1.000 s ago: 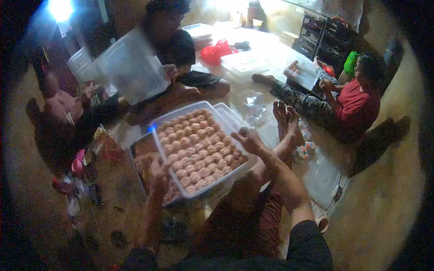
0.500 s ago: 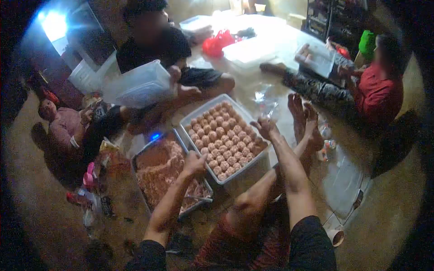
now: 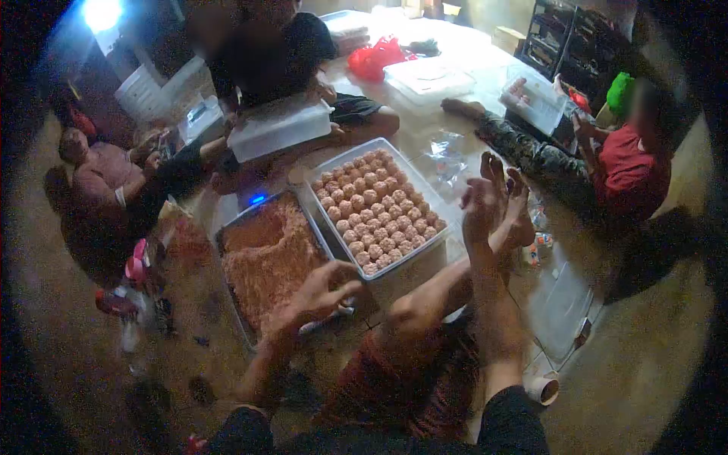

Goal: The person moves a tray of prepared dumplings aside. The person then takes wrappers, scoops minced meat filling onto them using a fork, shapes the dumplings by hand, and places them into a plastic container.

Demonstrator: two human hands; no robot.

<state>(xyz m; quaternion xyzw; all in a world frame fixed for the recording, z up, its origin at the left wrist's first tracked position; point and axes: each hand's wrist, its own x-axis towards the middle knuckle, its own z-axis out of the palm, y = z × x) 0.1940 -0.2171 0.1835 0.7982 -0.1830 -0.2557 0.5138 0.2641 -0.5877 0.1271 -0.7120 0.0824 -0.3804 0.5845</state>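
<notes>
A clear plastic box (image 3: pixel 410 263) holds rows of pinkish-brown balls (image 3: pixel 370 203). Left of it lies a tray (image 3: pixel 240 317) filled with a crumbly mixture (image 3: pixel 265 274) of similar colour. My left hand (image 3: pixel 327 291) hovers over the tray's near right side, fingers bent and apart, holding nothing. Raised beyond the box's right edge, near bare feet, is my right hand (image 3: pixel 481 203). It is somewhat blurred, its fingers look loosely spread, and no object shows in it.
A person in black holds an empty-looking plastic box (image 3: pixel 280 130) across the way. At right, a person in red sits beside another box (image 3: pixel 535 105). A red plastic bag (image 3: pixel 371 59) and a white lidded container (image 3: pixel 428 80) lie farther back. A clear lid (image 3: pixel 560 315) rests at lower right.
Both my hands have left the ball-filled box: the left came back toward me over the tray, the right lifted away rightward. The person in black has lowered and turned their plastic box.
</notes>
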